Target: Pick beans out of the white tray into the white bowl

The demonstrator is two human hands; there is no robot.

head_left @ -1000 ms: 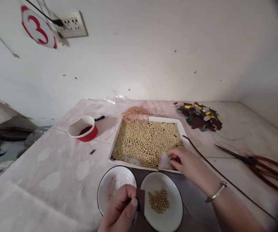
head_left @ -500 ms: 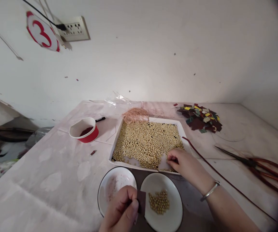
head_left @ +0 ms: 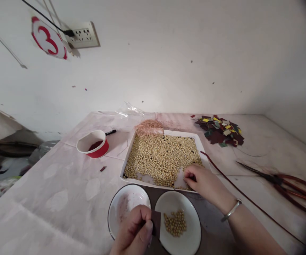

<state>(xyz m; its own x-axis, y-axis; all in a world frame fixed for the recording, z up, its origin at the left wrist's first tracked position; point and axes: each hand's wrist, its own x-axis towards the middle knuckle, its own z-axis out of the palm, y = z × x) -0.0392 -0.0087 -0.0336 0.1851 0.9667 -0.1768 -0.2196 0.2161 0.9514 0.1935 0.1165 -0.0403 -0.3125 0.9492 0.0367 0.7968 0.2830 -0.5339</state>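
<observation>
My left hand [head_left: 137, 232] is closed, pinching a small dark brown square of sandpaper-like sheet [head_left: 156, 223] between thumb and finger. It hovers over two white bowls; the left bowl [head_left: 124, 202] carries reddish dust, and the right bowl [head_left: 192, 226] holds a small pile of tan beads [head_left: 176, 223]. My right hand [head_left: 196, 177], with a metal bangle on its wrist, reaches into the near right corner of a white tray [head_left: 202, 151] full of pale beads [head_left: 160, 156]. Its fingertips are pinched together; whatever lies between them is too small to make out.
A red-and-white paper cup [head_left: 99, 150] of dark red material and a black pen [head_left: 110, 132] are at the left. Coiled pinkish cord [head_left: 149, 127] lies by the tray. Dark and yellow scraps [head_left: 219, 131], a thin dark red strip [head_left: 238, 188] and scissors [head_left: 277, 180] are at the right.
The whole view has shifted very slightly downward in the picture. Both hands keep the same pose and place.
</observation>
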